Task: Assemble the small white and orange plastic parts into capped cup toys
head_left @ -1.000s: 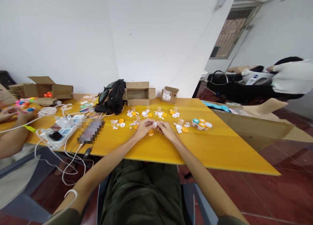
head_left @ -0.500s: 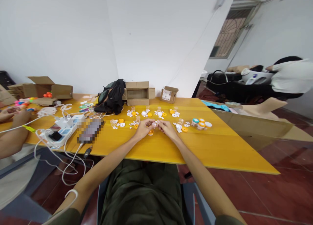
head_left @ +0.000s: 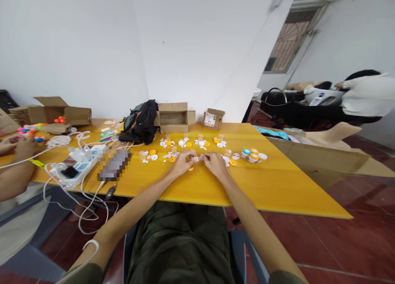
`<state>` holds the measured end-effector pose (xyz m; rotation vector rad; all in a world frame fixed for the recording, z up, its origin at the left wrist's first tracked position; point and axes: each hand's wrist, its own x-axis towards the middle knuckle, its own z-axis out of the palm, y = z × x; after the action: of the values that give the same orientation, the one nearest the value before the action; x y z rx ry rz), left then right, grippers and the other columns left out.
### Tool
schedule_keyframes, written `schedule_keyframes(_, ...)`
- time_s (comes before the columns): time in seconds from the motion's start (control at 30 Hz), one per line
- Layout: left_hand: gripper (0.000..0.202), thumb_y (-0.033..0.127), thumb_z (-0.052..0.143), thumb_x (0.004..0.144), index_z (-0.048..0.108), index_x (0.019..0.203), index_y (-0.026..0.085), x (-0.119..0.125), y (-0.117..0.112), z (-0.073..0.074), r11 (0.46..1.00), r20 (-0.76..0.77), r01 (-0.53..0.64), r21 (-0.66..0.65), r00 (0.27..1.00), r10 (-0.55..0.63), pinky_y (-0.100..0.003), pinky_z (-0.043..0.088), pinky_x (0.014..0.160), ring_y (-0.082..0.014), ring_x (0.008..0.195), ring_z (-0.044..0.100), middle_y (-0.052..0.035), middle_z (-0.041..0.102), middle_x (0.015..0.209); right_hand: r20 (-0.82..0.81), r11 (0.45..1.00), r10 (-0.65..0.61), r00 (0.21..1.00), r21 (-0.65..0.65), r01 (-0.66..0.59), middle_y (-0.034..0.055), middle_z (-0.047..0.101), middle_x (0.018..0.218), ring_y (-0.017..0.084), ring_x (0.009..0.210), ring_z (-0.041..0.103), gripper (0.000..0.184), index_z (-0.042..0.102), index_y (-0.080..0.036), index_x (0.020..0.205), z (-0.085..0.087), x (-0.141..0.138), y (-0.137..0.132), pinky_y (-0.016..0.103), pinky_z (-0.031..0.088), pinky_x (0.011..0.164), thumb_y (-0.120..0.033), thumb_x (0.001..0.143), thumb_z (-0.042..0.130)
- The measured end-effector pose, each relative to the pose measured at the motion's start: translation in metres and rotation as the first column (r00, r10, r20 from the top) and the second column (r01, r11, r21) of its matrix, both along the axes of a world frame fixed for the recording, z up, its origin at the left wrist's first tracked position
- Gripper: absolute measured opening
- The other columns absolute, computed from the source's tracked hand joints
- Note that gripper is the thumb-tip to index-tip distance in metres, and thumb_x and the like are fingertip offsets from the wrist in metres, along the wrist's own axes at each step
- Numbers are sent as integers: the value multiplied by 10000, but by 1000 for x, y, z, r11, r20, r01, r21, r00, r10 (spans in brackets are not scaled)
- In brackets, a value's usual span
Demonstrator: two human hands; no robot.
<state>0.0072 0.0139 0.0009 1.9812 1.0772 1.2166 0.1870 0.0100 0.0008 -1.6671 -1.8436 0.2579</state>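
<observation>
Above the yellow table, my left hand (head_left: 182,164) is closed, its fingertips pinching a small white plastic piece (head_left: 194,158) with holes in it. A short way to the right, my right hand (head_left: 216,164) has its fingers bent together at the same white parts; what they hold is too small to make out. Partly behind my left fingers lies an orange lid (head_left: 191,168). Beyond my hands stand clear cups, with white parts (head_left: 182,143) and orange discs (head_left: 207,144) in small groups. Beside my right hand are a white disc (head_left: 227,162) and an orange disc (head_left: 233,163).
Several lidded jars (head_left: 254,157) stand to the right. Cardboard boxes (head_left: 173,127) and a black backpack (head_left: 143,121) line the back. To the left lie a power strip (head_left: 86,164), cables and a blurred-out device (head_left: 114,164). Another person's hands (head_left: 18,144) are at the far left.
My right hand has shifted slightly to the right, away from my left hand, so a gap with white parts shows between the fingertips. My left hand has barely moved.
</observation>
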Motion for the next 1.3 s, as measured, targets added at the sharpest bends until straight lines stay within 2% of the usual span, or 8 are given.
schedule_keyframes(0.3, 123, 120, 758, 747, 780, 835, 203, 0, 2, 0, 999, -1, 31, 19, 1000, -31, -321, 535, 836, -198, 836, 673, -28, 740, 854, -56, 995, 73, 996, 77, -68, 74, 762, 790, 246, 750, 684, 296, 735, -250, 689, -1, 1, 4, 308, 437, 667, -332, 927, 580)
schedule_keyframes(0.4, 130, 117, 766, 739, 781, 834, 204, 0, 2, -1, 999, -8, 27, 17, 1000, -27, -327, 531, 851, -205, 852, 675, -28, 749, 865, -166, 981, 178, 970, 107, -162, 46, 720, 721, 228, 695, 642, 314, 711, -242, 666, 0, 1, 6, 314, 446, 664, -371, 918, 575)
schedule_keyframes(0.53, 81, 133, 773, 742, 765, 788, 199, 1, 2, 0, 999, -6, 33, 27, 999, -33, -324, 531, 833, -205, 838, 675, -23, 751, 830, -275, 930, 362, 891, 168, -326, 37, 715, 815, 228, 804, 646, 216, 722, -243, 707, 2, 1, 6, 335, 484, 768, -380, 853, 641)
schedule_keyframes(0.63, 54, 148, 764, 755, 748, 776, 195, 2, 1, 1, 998, 4, 58, 19, 998, -58, -309, 533, 796, -189, 795, 673, -10, 745, 800, -302, 914, 405, 863, 157, -374, 40, 707, 862, 228, 854, 645, 182, 712, -239, 692, 1, 1, 7, 355, 494, 826, -351, 827, 660)
schedule_keyframes(0.83, 59, 175, 716, 796, 707, 854, 186, 1, -1, 2, 998, -50, 61, 30, 997, -60, -297, 542, 776, -181, 804, 675, -23, 729, 859, -228, 915, 400, 888, 152, -373, 40, 690, 905, 237, 920, 636, 108, 706, -249, 686, -4, 5, 8, 378, 499, 875, -272, 792, 696)
schedule_keyframes(1.0, 129, 181, 642, 829, 680, 948, 213, -11, -11, 5, 979, -307, 77, 187, 952, -17, -355, 527, 916, -232, 976, 663, -56, 683, 993, -142, 930, 359, 922, 143, -340, 46, 680, 932, 244, 950, 629, 92, 702, -250, 684, -8, 6, 8, 382, 503, 881, -210, 767, 712)
schedule_keyframes(1.13, 213, 270, 703, 816, 666, 1024, 241, -20, -18, 5, 973, -459, 107, 203, 889, -2, -361, 525, 914, -254, 989, 650, -60, 652, 1044, -124, 947, 308, 943, 137, -291, 50, 678, 922, 250, 962, 626, 82, 706, -249, 711, -7, 5, 6, 386, 499, 885, -213, 785, 701)
schedule_keyframes(1.3, 183, 273, 735, 797, 679, 969, 245, -22, -17, -1, 972, -470, 101, 210, 883, 10, -362, 513, 924, -272, 985, 644, -68, 658, 1005, -169, 958, 267, 949, 151, -242, 52, 676, 914, 255, 965, 628, 74, 697, -248, 720, -3, 3, 6, 397, 490, 904, -225, 791, 691)
